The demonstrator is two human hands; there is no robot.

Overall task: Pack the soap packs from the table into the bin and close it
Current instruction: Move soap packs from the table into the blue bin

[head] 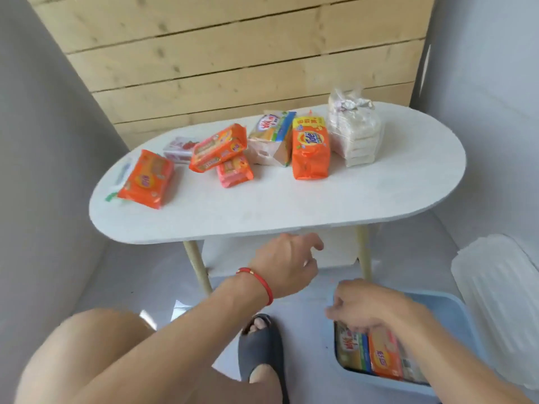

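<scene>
1. Near right, our right hand (pixel 364 307) lowers into the blue bin (pixel 463 322) over packed soap packs (pixel 385 357) — grip unclear.
2. Our left hand (pixel 287 262), loosely open and empty, reaches toward the table (pixel 262 208).
3. Next — the orange Tide pack (pixel 310 150); lid (pixel 501 290) waits far right.

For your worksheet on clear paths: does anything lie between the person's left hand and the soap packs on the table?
Only the table's near edge. The left hand is empty, just below and in front of it; above the edge, bare tabletop leads to the Tide pack and other packs.
</scene>
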